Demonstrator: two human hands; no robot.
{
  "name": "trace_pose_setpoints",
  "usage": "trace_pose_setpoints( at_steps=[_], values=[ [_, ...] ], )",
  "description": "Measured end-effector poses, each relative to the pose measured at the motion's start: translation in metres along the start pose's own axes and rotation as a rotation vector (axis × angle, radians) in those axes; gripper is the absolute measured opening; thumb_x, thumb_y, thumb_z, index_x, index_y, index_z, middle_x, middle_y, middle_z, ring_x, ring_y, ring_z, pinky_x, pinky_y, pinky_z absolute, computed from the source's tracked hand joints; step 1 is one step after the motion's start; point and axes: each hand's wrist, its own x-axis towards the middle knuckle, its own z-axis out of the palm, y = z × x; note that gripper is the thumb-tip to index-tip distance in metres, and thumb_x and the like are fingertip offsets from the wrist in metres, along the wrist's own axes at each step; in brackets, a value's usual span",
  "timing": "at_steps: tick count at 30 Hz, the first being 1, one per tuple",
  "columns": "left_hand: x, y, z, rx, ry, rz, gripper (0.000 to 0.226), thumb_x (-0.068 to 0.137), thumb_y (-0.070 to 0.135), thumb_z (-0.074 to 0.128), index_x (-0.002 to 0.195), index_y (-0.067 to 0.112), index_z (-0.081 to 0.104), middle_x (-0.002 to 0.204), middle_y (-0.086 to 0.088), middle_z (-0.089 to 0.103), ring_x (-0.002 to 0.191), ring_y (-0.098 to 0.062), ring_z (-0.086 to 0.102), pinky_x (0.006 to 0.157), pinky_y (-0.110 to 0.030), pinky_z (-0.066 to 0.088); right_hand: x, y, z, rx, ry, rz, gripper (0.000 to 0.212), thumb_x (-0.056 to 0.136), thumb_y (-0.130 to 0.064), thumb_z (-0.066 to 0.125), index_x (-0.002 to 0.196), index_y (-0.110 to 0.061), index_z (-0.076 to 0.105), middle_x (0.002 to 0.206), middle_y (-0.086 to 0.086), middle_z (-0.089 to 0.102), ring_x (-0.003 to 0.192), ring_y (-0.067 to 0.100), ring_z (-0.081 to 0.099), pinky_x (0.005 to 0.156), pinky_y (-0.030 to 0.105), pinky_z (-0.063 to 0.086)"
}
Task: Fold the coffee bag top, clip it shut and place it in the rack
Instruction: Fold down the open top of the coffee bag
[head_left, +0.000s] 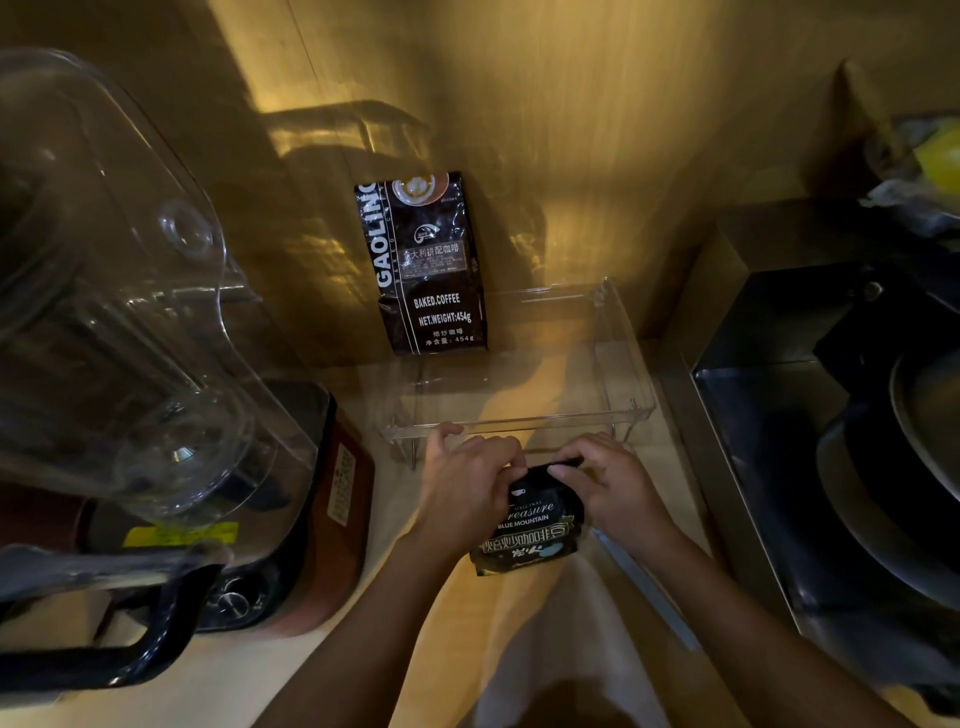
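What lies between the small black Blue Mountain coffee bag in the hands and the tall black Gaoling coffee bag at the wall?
In the head view, only the clear plastic rack, its near tray bare.

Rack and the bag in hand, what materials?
Rack: clear hard plastic, probably acrylic; the counter shows through its glossy walls. Legs look like thin metal wire.
Blue Mountain coffee bag, held by both hands: black printed film, likely foil-lined plastic; it creases and glints.
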Motion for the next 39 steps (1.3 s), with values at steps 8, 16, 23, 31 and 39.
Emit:
trace_pose_setpoints(
  at_steps=[8, 16, 23, 31, 39],
  values=[
    [0.001, -0.002, 0.002, 0.057, 0.002, -0.009, 0.008, 0.085, 0.024, 0.054, 0.078, 0.026, 0.052, 0.077, 0.007, 0.068, 0.081, -0.015, 0.062, 0.098, -0.032, 0.010, 0.003, -0.005, 0.003, -0.104, -0.007, -0.126, 0.008, 0.079, -0.022, 0.060, 0.077, -0.015, 0.065, 0.077, -0.014, 0.056, 0.080, 0.000, 0.045, 0.073, 0.024, 0.020],
    [-0.012, -0.006, 0.001, 0.017, -0.001, -0.056, 0.011, 0.088, 0.022, 0.051, 0.077, 0.022, 0.051, 0.076, 0.004, 0.064, 0.077, -0.016, 0.060, 0.104, -0.041, 0.011, 0.002, -0.004, 0.008, -0.021, 0.006, -0.047, 0.006, 0.080, -0.012, 0.064, 0.074, -0.014, 0.064, 0.076, -0.012, 0.056, 0.079, -0.010, 0.045, 0.076, 0.025, 0.023],
    [-0.017, -0.011, -0.003, 0.069, 0.107, -0.117, 0.018, 0.082, 0.032, 0.061, 0.069, 0.020, 0.057, 0.071, 0.004, 0.068, 0.069, -0.016, 0.060, 0.091, -0.035, 0.020, 0.002, -0.007, 0.007, -0.021, -0.008, -0.048, 0.007, 0.081, -0.011, 0.063, 0.075, -0.014, 0.064, 0.076, -0.015, 0.057, 0.078, -0.001, 0.049, 0.078, 0.026, 0.026],
    [-0.024, -0.023, -0.007, -0.207, 0.012, -0.070, 0.005, 0.084, 0.009, 0.059, 0.080, 0.008, 0.060, 0.080, -0.009, 0.063, 0.078, -0.024, 0.057, 0.075, -0.040, 0.045, 0.001, -0.007, 0.008, -0.008, 0.027, -0.021, 0.011, 0.080, -0.011, 0.064, 0.073, -0.019, 0.063, 0.073, -0.024, 0.053, 0.078, -0.010, 0.048, 0.079, 0.028, 0.030],
    [-0.030, -0.027, -0.005, -0.189, 0.117, -0.182, 0.013, 0.085, 0.016, 0.060, 0.076, 0.007, 0.056, 0.080, -0.011, 0.063, 0.072, -0.028, 0.058, 0.061, -0.039, 0.047, 0.001, -0.015, 0.013, 0.030, 0.050, 0.029, 0.010, 0.078, -0.009, 0.066, 0.071, -0.015, 0.062, 0.071, -0.024, 0.052, 0.078, -0.014, 0.047, 0.079, 0.034, 0.032]
  ],
)
